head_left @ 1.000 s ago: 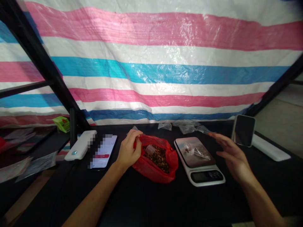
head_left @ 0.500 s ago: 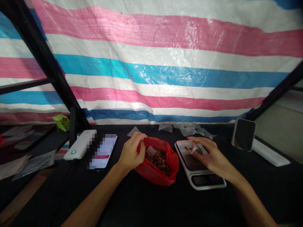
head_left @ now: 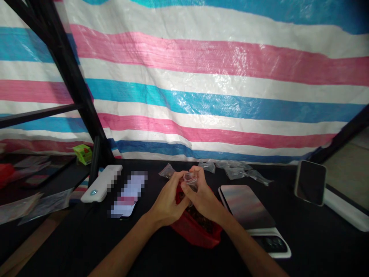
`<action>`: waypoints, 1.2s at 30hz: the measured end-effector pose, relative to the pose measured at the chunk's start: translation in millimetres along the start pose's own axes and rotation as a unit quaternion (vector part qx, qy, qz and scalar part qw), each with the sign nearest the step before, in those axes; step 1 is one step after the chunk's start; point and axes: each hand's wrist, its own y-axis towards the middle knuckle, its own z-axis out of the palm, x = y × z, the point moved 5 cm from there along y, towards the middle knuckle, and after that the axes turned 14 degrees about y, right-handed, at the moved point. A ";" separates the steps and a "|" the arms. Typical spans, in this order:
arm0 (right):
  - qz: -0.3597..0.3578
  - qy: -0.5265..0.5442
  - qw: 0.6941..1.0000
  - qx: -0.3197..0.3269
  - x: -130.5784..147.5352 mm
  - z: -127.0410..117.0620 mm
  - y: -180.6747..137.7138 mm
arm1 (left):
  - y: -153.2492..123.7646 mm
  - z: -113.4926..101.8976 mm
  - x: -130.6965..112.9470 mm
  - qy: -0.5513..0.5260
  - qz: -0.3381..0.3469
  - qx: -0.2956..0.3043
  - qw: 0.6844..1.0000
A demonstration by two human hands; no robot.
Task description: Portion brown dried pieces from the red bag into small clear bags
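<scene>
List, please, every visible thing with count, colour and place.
Striped sheet: one, white-pink-blue, background.
Frame bars: several, black, both sides.
Tabletop: one, black, underneath.
Pack: one, green, back left.
Flat bags: several, clear, far left.
Unclear item: one, red, left edge.
Device: one, white, left.
Flat phone: one, pale screen, beside device.
Packet: one, clear, back centre.
Loose bags: several, clear, back.
Open bag: one, red, centre.
Loose pieces: many, brown, inside open bag.
Scale: one, white, right of open bag.
Upright phone: one, dark screen, right.
Bar: one, white, beside upright phone.
Held bag: one, clear, above open bag.
Left hand: one, bare, gripping held bag.
Right hand: one, bare, gripping held bag.
</scene>
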 end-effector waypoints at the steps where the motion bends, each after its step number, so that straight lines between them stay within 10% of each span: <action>1: -0.003 -0.009 1.000 -0.005 -2.3 -2.6 -1.5 | -0.5 1.3 0.3 -0.007 0.002 0.011 1.000; 7: 0.001 -0.038 0.999 -0.020 -14.6 -15.7 -12.1 | -7.6 17.1 -1.5 -0.001 -0.009 0.043 0.999; 16: 0.066 0.066 0.996 0.007 -10.6 -22.4 -7.3 | -12.0 16.5 10.9 -0.148 -0.110 -0.060 0.981; 36: -0.048 -0.090 0.991 -0.086 -4.9 -37.3 0.0 | 1.8 15.2 31.4 -0.301 -0.220 -0.115 0.921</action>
